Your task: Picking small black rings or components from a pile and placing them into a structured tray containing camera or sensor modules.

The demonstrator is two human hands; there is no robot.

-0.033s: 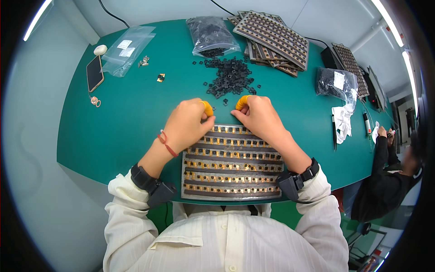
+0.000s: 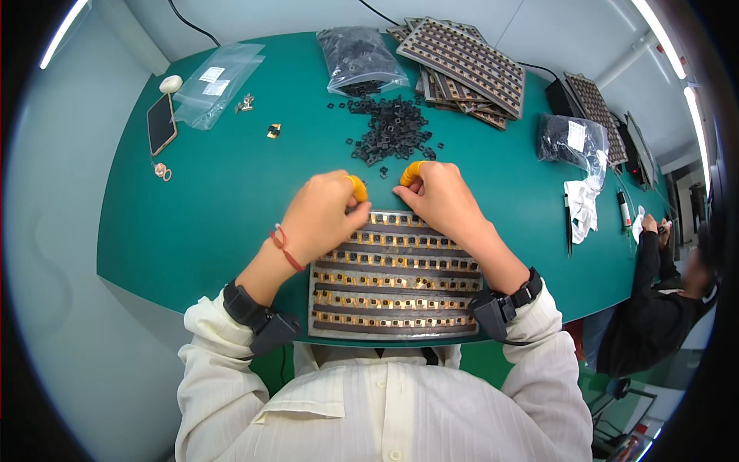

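Note:
A flat tray [image 2: 396, 269] lies at the table's near edge, with rows of small gold pieces bearing dark square parts between dark strips. Over its far left corner, my left hand [image 2: 325, 208] is closed in a pinch, a yellow cover on one finger. A tiny dark bit shows by that fingertip; whether it is held is unclear. My right hand [image 2: 445, 199], also with a yellow finger cover, is curled closed above the tray's far right part. What its fingers hold, if anything, is hidden. Just beyond both hands is a loose pile of small black square parts [image 2: 392, 127].
Behind the pile sits a clear bag of black parts [image 2: 358, 58], beside stacked trays [image 2: 466, 65]. At left are a phone [image 2: 161, 125] and an emptied-looking plastic bag [image 2: 219, 85]. Another bag [image 2: 573, 142] and white cloth [image 2: 581, 208] lie right, near another person [image 2: 654, 308].
My left hand has shifted slightly to the right along the tray's far edge. My right hand has barely moved.

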